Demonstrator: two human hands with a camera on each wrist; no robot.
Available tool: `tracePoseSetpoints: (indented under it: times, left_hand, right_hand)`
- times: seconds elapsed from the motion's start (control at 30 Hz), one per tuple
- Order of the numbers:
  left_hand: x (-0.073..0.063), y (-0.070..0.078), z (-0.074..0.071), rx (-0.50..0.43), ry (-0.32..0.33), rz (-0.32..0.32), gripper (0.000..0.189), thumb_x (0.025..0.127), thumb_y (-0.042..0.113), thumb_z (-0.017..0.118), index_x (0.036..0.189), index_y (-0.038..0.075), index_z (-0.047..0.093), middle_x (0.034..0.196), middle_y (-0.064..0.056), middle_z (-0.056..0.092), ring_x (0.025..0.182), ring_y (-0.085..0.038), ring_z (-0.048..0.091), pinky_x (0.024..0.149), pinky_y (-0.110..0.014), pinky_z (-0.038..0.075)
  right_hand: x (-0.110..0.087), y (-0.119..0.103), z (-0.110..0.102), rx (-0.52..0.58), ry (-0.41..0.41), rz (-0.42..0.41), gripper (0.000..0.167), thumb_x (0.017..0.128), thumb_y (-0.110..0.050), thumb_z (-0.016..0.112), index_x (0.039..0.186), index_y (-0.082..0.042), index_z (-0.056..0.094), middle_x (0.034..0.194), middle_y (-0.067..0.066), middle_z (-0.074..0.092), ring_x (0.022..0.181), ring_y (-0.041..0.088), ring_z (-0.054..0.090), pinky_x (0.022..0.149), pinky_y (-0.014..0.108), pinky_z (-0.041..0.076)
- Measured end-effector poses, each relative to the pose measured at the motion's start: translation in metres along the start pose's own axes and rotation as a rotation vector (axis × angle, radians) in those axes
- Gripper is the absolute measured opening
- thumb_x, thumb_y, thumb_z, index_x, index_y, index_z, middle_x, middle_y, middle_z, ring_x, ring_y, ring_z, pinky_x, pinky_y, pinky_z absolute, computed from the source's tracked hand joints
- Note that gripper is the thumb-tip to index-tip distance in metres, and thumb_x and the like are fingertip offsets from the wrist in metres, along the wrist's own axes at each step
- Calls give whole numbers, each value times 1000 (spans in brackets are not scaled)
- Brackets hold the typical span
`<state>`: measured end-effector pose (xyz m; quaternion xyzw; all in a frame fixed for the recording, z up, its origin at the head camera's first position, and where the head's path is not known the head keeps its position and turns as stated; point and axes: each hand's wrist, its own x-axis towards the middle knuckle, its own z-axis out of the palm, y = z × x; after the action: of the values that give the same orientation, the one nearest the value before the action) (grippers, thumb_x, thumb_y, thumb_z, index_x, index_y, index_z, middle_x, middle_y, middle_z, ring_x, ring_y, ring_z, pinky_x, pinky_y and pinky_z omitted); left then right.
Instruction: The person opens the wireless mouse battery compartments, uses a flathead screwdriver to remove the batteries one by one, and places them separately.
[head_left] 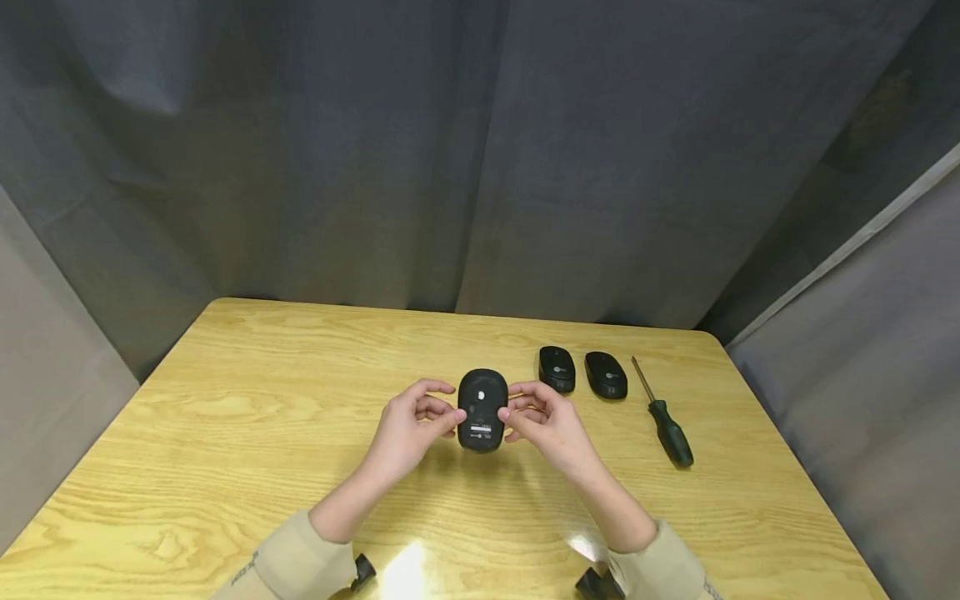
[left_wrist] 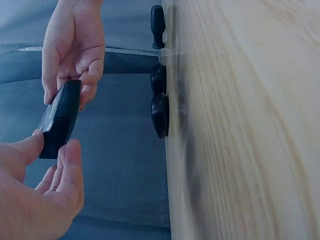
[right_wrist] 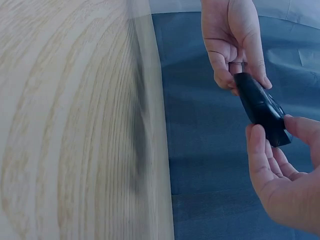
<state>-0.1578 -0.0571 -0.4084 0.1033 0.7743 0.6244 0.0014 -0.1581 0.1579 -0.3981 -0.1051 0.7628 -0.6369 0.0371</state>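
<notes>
Smooth oval black mouse (head_left: 482,419), underside showing, raised above the wood-grained table (head_left: 300,417).
Left hand (head_left: 408,427) and right hand (head_left: 549,427) pinch its opposite sides; on the table's right lie two rounded mice (head_left: 557,369) (head_left: 606,375) and a green-handled screwdriver (head_left: 663,419); grey curtain (head_left: 360,167) hangs behind the table.

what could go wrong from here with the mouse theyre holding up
The mouse might slip and drop: the left hand and right hand only pinch its sides, above the table. If the right hand swings right, it might bump the nearest loose mouse or knock the screwdriver lying farther right.
</notes>
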Motion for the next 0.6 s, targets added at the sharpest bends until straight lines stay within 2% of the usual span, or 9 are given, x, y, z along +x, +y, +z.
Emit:
tracePoseSetpoints:
  times: [0.13,0.4,0.5,0.6]
  left_hand:
    - [0,1,0,3,-2,-23,36,82,19,73,114,9,59,79,-5,70,71,-31,68,67,-41,59]
    - [-2,1,1,7,-23,-31,34,84,21,72,115,13,61,78,-6,70,71,-33,67,67,-44,58]
    - [-2,0,2,7,-21,-32,33,84,20,71,115,12,61,79,-7,69,72,-32,67,66,-42,59]
    - [-2,0,3,-17,-19,-39,33,85,17,70,116,8,61,85,-10,66,73,-26,67,65,-40,59]
  right_hand:
    - [0,2,-1,17,-3,11,38,86,-7,68,119,4,52,95,25,60,74,20,68,68,51,57]
    - [1,3,-1,15,-9,38,39,86,-9,68,120,2,52,91,20,64,71,20,67,69,54,56]
    - [0,4,-1,24,-11,44,39,86,-8,68,120,3,52,91,20,65,71,21,67,70,55,56]
    - [0,4,0,42,-16,55,39,86,-8,67,121,3,51,91,19,65,72,21,68,71,51,58]
